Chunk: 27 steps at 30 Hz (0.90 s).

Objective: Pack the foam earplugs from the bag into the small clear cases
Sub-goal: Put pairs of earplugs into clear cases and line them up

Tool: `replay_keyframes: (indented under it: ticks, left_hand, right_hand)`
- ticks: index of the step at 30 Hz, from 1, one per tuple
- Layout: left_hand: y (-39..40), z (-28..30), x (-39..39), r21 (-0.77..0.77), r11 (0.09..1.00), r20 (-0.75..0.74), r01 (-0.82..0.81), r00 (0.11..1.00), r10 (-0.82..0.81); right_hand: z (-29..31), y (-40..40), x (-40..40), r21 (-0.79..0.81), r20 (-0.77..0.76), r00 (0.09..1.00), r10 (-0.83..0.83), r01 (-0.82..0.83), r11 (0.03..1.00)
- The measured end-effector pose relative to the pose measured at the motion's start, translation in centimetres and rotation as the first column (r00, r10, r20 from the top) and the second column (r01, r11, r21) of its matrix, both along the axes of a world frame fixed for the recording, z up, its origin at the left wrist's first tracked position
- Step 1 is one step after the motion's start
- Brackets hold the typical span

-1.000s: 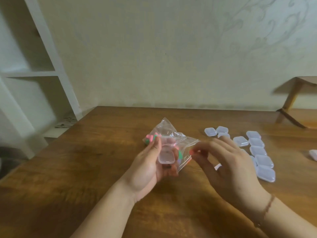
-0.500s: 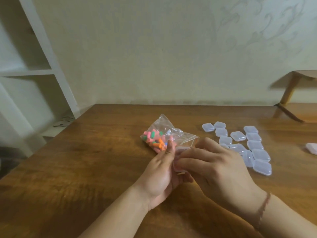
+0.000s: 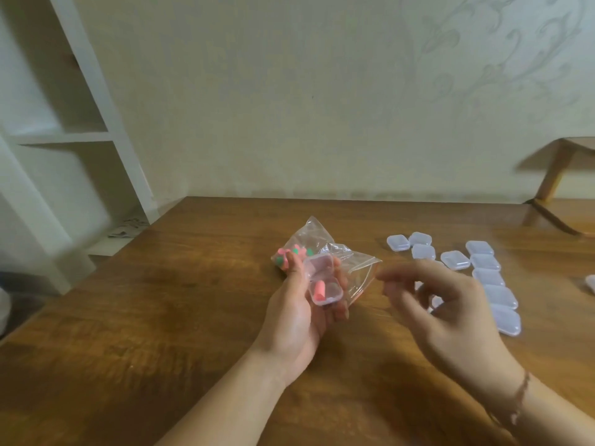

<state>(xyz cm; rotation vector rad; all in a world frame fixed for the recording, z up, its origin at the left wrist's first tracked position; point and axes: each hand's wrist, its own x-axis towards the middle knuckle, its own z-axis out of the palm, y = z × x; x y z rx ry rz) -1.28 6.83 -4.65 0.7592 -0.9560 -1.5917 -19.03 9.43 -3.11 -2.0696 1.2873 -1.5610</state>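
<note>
My left hand (image 3: 297,312) is palm up and holds a small clear case (image 3: 322,280) with its lid swung open; a pink foam earplug (image 3: 319,291) lies in the lower half. Behind the hand, the clear zip bag (image 3: 325,244) rests on the wooden table (image 3: 161,300), with pink and green earplugs (image 3: 286,256) in its left corner. My right hand (image 3: 441,304) hovers to the right of the case, fingers loosely curled and blurred, holding nothing I can see. Several shut clear cases (image 3: 486,275) lie on the table at the right.
A white shelf unit (image 3: 64,136) stands at the left beyond the table edge. A wooden stand (image 3: 560,175) is at the far right. One more case (image 3: 590,283) lies at the right border. A wall is right behind the table.
My right hand has drawn away to the right from the case. The case in my left hand now stands open with a pink earplug inside.
</note>
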Motion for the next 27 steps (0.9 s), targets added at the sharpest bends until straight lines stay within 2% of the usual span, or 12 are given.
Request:
replay_keyframes:
  ticks: [1,3,6,9,13,17,23,27]
  left_hand:
    - [-0.2,0.1,0.2,-0.002,0.999,-0.004,-0.037,0.999,0.037]
    - [-0.7,0.5,0.8,-0.014,0.996,-0.037,-0.089,0.995,0.089]
    - [-1.0,1.3,1.6,0.015,0.991,-0.141,-0.131,0.981,0.132]
    - [-1.2,1.6,2.3,0.013,0.987,-0.187,-0.158,0.970,0.157]
    - [-1.4,1.5,2.5,0.021,0.985,-0.172,-0.172,0.970,0.173]
    - [-1.5,1.7,2.5,0.005,0.987,-0.167,-0.161,0.973,0.160]
    - [-1.8,1.4,2.5,0.041,0.985,-0.142,-0.169,0.975,0.174]
    - [-1.9,1.3,2.7,0.011,0.985,-0.120,-0.175,0.977,0.175]
  right_hand:
    - [-0.1,-0.5,-0.2,0.079,-0.037,0.998,-0.051,0.054,0.995]
    - [0.0,-1.4,-0.4,0.196,-0.234,0.969,-0.083,0.130,0.972]
    - [0.4,-2.5,0.2,0.223,-0.530,0.846,-0.052,0.199,0.954]
    - [0.5,-3.5,1.5,0.262,-0.674,0.737,0.058,0.165,0.951]
    - [-0.1,-5.2,2.8,0.324,-0.767,0.622,0.158,0.163,0.932]
    - [-0.7,-6.3,3.7,0.361,-0.810,0.551,0.202,0.197,0.912]
    - [-0.5,-7.2,4.8,0.317,-0.818,0.566,0.099,0.300,0.900]
    - [-0.7,-7.2,5.0,0.286,-0.797,0.604,0.018,0.351,0.892]
